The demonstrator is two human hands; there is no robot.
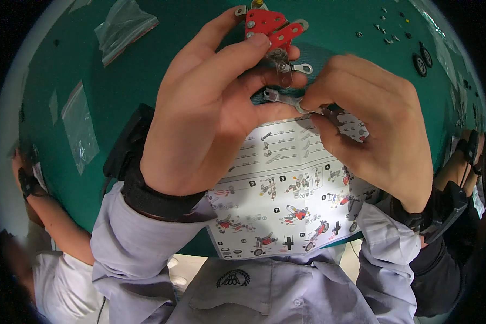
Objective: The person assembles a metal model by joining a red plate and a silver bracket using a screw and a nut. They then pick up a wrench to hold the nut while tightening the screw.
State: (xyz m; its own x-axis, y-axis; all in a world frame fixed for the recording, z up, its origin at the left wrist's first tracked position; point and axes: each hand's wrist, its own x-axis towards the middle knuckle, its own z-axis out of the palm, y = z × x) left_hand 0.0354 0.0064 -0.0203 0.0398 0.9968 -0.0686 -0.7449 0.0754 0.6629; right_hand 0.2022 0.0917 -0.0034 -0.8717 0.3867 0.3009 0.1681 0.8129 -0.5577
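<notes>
My left hand (210, 102) is closed around a partly built metal model (267, 27), gripping it between thumb and fingers. The model has red perforated plates, silver bolts and a grey bracket (284, 70) hanging from its lower end. A small silver piece with a ring end (303, 68) juts out beside that bracket. Just below, my right hand (372, 119) pinches a small metal wrench (286, 100), whose far end lies near my left fingers. The wrench's other end is hidden in my right fingers. Under both hands spreads a printed instruction sheet (267, 200) with assembly drawings.
Clear plastic bags (81, 127) lie on the green table (135, 83) at the left. At the far right are small screws and nuts (386, 38) and two black wheels (420, 63). Other people's arms (59, 216) rest at the left and right edges.
</notes>
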